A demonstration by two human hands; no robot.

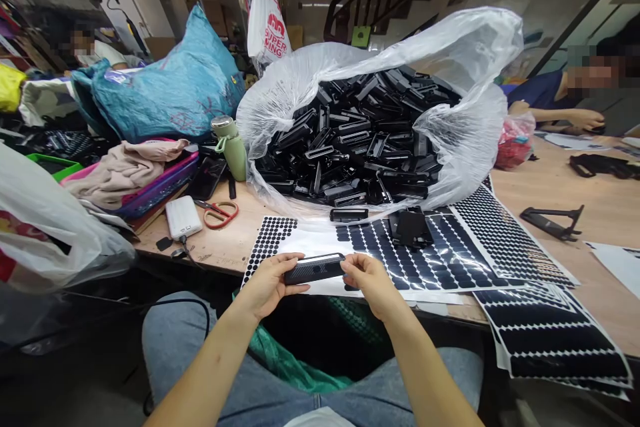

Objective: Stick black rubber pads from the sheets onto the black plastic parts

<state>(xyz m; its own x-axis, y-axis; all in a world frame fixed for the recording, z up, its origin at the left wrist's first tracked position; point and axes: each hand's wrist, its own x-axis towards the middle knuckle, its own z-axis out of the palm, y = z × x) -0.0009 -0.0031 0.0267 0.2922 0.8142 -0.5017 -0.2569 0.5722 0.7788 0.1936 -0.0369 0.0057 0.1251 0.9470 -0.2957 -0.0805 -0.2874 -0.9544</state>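
My left hand (269, 283) grips the left end of a flat black plastic part (314, 268) at the table's front edge. My right hand (371, 280) pinches the part's right end with its fingertips. Just beyond lie white sheets of small black stickers (435, 260). A big clear plastic bag (465, 127) full of black plastic parts (360, 140) stands behind the sheets. Two loose black parts (410, 227) rest on the sheets near the bag's mouth.
More sticker sheets (555, 333) hang over the right front edge. Red-handled scissors (219, 213), a white power bank (183, 217), a green bottle (231, 145) and a black phone stand (553, 220) lie on the wooden table (600, 200). Two other people sit at the far left and far right.
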